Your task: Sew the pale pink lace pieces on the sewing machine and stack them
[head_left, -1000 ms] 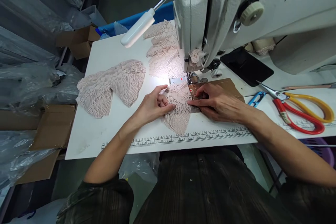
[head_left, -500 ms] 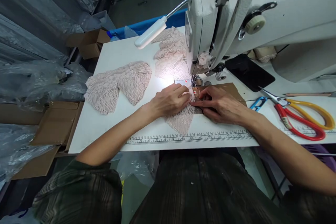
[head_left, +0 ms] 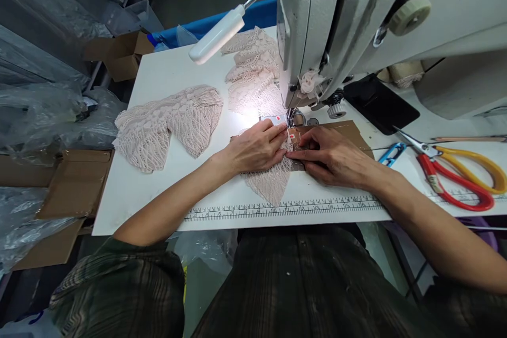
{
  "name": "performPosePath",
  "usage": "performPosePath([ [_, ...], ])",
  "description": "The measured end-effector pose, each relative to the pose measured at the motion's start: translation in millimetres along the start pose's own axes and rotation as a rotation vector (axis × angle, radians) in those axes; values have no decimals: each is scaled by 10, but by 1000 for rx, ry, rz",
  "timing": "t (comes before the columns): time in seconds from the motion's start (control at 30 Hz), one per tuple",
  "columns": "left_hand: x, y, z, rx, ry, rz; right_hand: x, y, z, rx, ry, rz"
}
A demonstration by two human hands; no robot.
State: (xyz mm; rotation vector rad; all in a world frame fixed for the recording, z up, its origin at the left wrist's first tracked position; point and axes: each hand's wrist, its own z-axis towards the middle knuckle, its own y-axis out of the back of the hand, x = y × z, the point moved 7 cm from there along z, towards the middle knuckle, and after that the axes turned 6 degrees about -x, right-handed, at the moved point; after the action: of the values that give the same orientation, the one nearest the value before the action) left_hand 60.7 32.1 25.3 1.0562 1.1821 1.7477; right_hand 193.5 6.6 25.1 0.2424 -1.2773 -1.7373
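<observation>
My left hand lies palm down on a pale pink lace piece, fingers together and pressing it flat just in front of the needle of the white sewing machine. My right hand presses the lace's right edge with fingertips pinched close, resting on a brown cardboard guide. Both hands touch each other at the needle area, which a lamp lights.
A large pink lace piece lies at the left of the white table, and a stack of lace behind the needle. Red and yellow scissors, blue snips and a black pad lie right. Cardboard boxes and plastic bags stand left.
My left hand has slid forward from a loose curl beside the lace to lie flat on it near the needle. My right hand has barely moved. The view shifted.
</observation>
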Motion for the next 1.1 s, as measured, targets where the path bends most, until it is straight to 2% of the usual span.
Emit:
performPosePath([
  [0.2,97,-9,-55,-42,201,-26,-26,-5,15,-35,16,-30],
  [0.33,132,-12,-60,-48,269,-77,-68,-2,47,-82,38,-53],
  [0.67,145,-23,-39,-36,270,-67,-81,16,44,-97,26,-63],
  [1.1,214,-67,-88,-88,344,-241,-101,4,36,-76,-43,-22],
])
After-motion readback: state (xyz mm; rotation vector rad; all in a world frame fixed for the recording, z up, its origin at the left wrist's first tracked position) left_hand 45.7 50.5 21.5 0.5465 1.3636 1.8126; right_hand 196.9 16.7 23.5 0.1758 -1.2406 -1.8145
